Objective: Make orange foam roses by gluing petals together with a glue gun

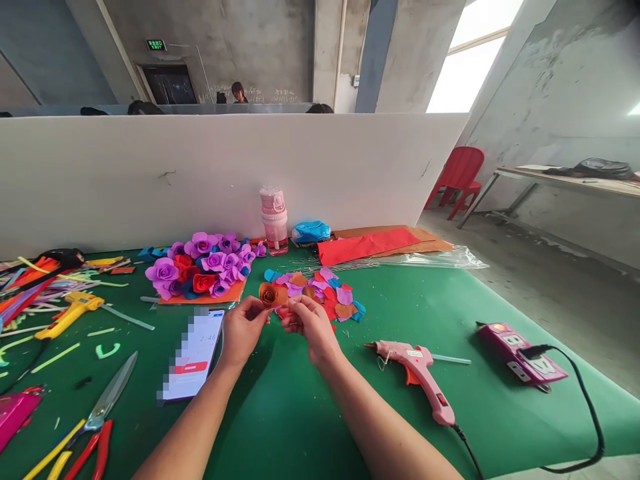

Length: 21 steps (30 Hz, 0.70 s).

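A rolled brown craft flower [269,293] is held up over the green table, its spiral centre facing me. My left hand [244,333] pinches it from below and the left. The fingers of my right hand [311,325] are closed on a brown petal [282,295] at the flower's right side; whether that petal is joined to it I cannot tell. Just behind my hands lie loose petals [345,294] in purple, red, blue and brown. A pink glue gun [417,370] with a glue stick in it rests to the right of my right arm.
Finished purple, red and blue flowers [215,261] are heaped back left. A phone [195,360], scissors [113,397], pliers [90,447] and a yellow glue gun [75,312] lie left. A pink bottle [274,223] stands against the white partition [210,167]. A purple power box [520,353] sits right, its cord trailing.
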Motion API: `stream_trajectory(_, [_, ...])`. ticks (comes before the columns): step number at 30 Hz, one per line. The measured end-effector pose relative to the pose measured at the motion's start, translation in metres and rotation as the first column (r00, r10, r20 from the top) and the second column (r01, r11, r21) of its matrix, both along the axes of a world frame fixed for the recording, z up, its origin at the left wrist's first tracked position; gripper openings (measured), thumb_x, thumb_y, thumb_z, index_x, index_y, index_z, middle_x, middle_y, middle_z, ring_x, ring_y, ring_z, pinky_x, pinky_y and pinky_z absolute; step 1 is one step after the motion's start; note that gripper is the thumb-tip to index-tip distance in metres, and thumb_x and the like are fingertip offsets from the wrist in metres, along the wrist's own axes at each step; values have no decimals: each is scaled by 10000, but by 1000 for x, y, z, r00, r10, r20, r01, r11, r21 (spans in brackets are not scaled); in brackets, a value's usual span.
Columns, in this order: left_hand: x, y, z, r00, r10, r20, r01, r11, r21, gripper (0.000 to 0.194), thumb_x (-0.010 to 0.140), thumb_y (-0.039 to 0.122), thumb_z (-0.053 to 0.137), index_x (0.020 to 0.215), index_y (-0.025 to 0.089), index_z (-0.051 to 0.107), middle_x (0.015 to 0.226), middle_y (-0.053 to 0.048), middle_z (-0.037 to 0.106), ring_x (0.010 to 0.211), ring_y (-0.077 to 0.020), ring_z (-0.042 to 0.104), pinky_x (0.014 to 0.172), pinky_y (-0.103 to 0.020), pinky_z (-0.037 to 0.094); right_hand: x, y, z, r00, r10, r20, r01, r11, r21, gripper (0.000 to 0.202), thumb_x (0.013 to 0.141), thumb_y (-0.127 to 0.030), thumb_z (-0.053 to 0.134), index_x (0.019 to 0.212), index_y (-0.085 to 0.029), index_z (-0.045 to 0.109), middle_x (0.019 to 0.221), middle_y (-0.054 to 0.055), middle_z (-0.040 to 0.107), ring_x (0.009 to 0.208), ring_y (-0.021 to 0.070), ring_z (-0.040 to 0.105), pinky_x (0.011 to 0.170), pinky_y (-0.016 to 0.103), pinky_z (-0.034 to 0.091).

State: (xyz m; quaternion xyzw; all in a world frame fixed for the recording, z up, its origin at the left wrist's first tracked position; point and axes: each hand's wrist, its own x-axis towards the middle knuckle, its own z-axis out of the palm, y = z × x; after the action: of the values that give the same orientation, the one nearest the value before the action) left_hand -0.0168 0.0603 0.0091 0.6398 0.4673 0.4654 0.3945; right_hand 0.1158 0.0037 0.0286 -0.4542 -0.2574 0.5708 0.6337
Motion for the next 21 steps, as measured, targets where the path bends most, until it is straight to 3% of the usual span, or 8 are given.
stream_trajectory(4, [5,-5,7,990,-29,137,48,989,-140,291,610,375,749,620,188,527,507,63,526,468,-108,524,482,-224,436,-2,1,-2,973,-108,206,84,989,120,184,659,-324,646,762,-179,597,751,7,641,622,108,555,581,220,442])
stream_trajectory(7, [9,-11,11,961,-71,267,135,964,-229,356,555,392,791,611,179,512,533,70,506,466,-94,500,469,-226,438,-6,0,-2,947,-112,301,58,982,181,167,666,-279,642,801,-188,602,791,11,633,699,133,577,602,232,458])
stream_trajectory(12, [12,-17,8,913,-88,398,219,929,-299,352,540,377,812,653,159,559,574,56,528,488,-86,490,468,-226,430,-11,-3,-2,961,-14,275,-38,983,182,201,652,-276,650,831,-201,599,770,4,630,627,134,577,546,249,480])
stream_trajectory(17, [12,-17,10,879,-79,470,258,908,-331,369,540,307,827,814,163,626,648,49,585,498,-77,513,476,-218,444,-9,-1,-5,951,-59,305,0,982,190,179,673,-267,638,834,-193,611,794,8,645,657,130,587,591,247,476])
stream_trajectory(21, [10,-15,16,866,-61,497,256,907,-335,367,537,281,825,818,164,621,585,79,530,463,-64,495,456,-207,440,-7,2,-3,930,-123,347,61,981,186,158,683,-277,625,809,-181,625,809,25,655,724,147,592,653,256,470])
